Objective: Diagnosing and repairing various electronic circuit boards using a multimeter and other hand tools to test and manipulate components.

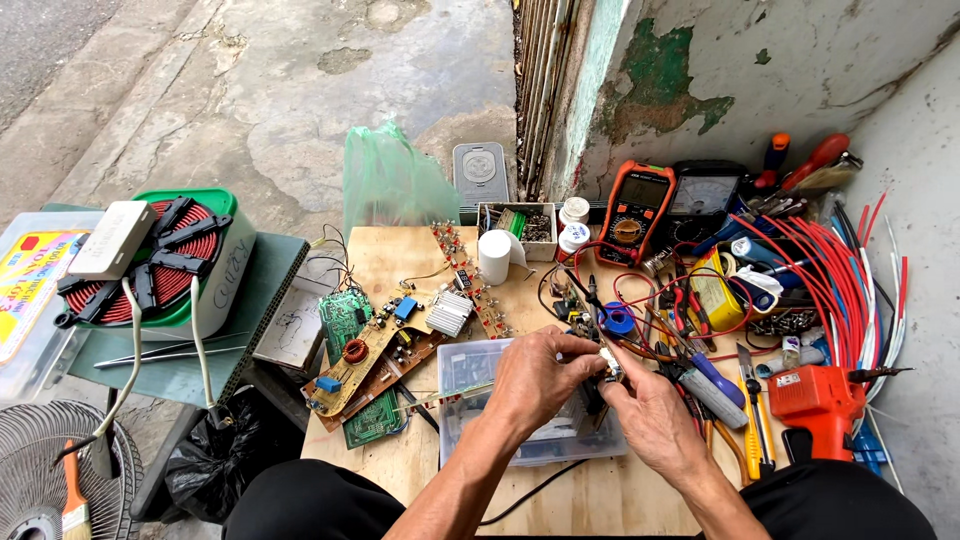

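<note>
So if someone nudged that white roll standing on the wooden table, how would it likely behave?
The white roll stands upright on end, taller than it is wide, so a sideways push would probably tip it. Once down, its round shape would likely let it roll across the wooden table. It looks like paper or tape, so probably light.

Head camera, steep downward view, close over workbench (400, 260)

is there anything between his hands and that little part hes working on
Nothing visible does. The left hand and the right hand both already pinch the small part between their fingertips, above the clear plastic box. Wires and tools lie to the right, apart from the grip.
</note>
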